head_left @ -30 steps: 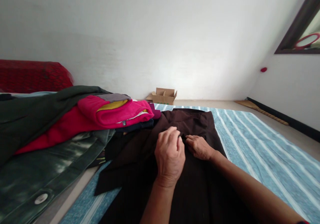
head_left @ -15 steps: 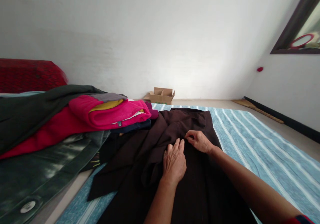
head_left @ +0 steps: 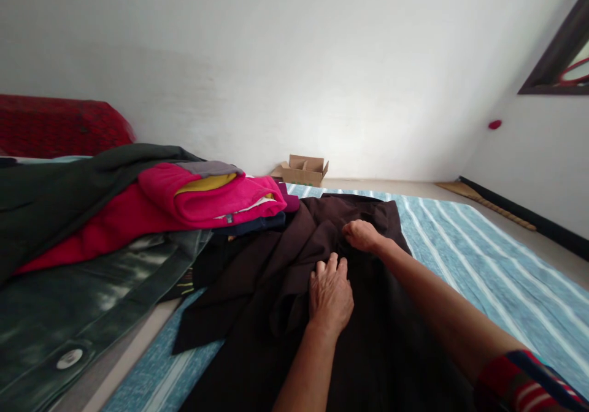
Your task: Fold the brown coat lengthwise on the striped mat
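A dark brown garment (head_left: 294, 240) lies spread and wrinkled in front of me, with a narrow flap of its cloth reaching out to the left. My left hand (head_left: 330, 295) rests palm down on its folds, the fingers slightly spread. Just beyond it, my right hand (head_left: 362, 235) is closed on the cloth near the garment's far end; its fingertips are partly hidden. On the left lies a heap of clothes, among them a bright pink garment (head_left: 211, 197) with yellow and grey parts and a dark green jacket (head_left: 101, 314) with a round button.
A blue-and-white striped sheet (head_left: 460, 246) lies under the garment. By the white wall stands an open cardboard box (head_left: 304, 171). A red bundle (head_left: 64, 127) is at the far left. At the right, a rolled mat (head_left: 488, 203) runs along the wall.
My right hand has moved a little farther from me along the garment, its fingers now curled tighter. The left hand stays on the cloth with its fingers more apart. The view has turned slightly left.
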Available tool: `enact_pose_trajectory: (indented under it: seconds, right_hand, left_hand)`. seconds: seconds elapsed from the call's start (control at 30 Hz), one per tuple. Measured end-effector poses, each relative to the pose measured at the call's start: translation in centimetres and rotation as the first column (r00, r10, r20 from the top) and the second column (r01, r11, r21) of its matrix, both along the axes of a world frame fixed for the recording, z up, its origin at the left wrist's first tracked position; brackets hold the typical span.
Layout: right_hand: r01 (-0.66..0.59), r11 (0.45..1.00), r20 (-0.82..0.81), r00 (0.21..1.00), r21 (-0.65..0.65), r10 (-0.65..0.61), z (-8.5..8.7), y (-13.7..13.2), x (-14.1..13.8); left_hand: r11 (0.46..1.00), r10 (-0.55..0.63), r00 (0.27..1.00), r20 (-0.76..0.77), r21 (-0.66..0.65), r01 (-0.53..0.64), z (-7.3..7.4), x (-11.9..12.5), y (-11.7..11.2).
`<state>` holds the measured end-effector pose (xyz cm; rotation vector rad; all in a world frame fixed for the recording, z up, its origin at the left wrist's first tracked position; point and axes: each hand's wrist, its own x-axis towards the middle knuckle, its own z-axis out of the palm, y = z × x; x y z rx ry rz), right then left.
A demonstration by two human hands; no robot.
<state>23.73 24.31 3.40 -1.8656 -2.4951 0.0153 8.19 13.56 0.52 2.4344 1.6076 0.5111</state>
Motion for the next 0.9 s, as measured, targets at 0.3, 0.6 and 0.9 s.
enact_pose_trajectory:
  seconds: [0.3, 0.6, 0.9]
  right_hand:
    - [-0.083, 0.996, 0.195, 0.977, -0.018, 0.085, 0.1, 0.2, -0.4]
    - [-0.129, 0.989, 0.202, 0.969, -0.069, 0.14, 0.6, 0.1, -1.4]
    - [-0.036, 0.999, -0.074, 0.997, -0.014, 0.035, -0.4, 0.3, -0.7]
  left_hand:
    - [1.0, 0.001, 1.0, 0.002, 0.005, -0.001, -0.1, 0.0, 0.0]
    - [1.0, 0.004, 1.0, 0.018, -0.002, -0.004, 0.0, 0.1, 0.0]
    - [1.0, 0.001, 1.0, 0.011, 0.003, -0.001, 0.2, 0.0, 0.1]
